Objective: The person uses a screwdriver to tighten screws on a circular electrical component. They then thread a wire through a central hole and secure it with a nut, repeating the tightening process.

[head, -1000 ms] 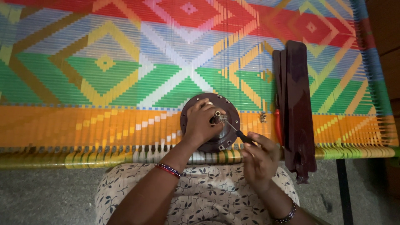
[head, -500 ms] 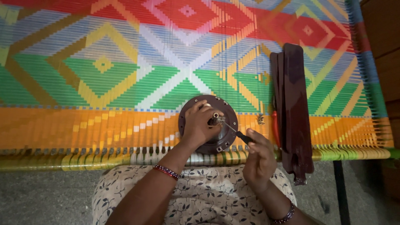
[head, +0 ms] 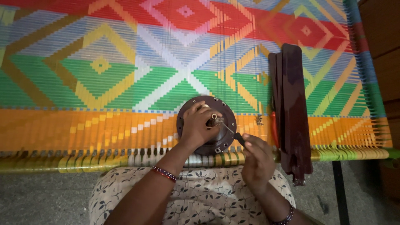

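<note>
Floral cloth [head: 196,200] covered the person's lap at the near edge of the view, and both forearms reached forward from it. A beaded bangle [head: 164,173] circled the left wrist, and a darker one [head: 283,217] the right. The right hand [head: 257,160] hovered just beyond the lap, its grip pinched on the black handle of a thin screwdriver [head: 233,133], whose shaft slanted up and left to the hub. The left hand [head: 199,127] lay on top of a round dark-brown motor housing [head: 223,141], its fingers curled around the small metal hub [head: 214,121] at the centre. That housing rested on the orange band of a woven cot [head: 83,129], close to the cot's near rail. Just right of it lay a small metal part [head: 259,121], and beyond that a stack of long dark-brown fan blades [head: 293,116] ran away across the weave, with a red-handled tool [head: 273,130] tucked against their left side. Farther off the weave showed green, yellow, white and red diamonds
</note>
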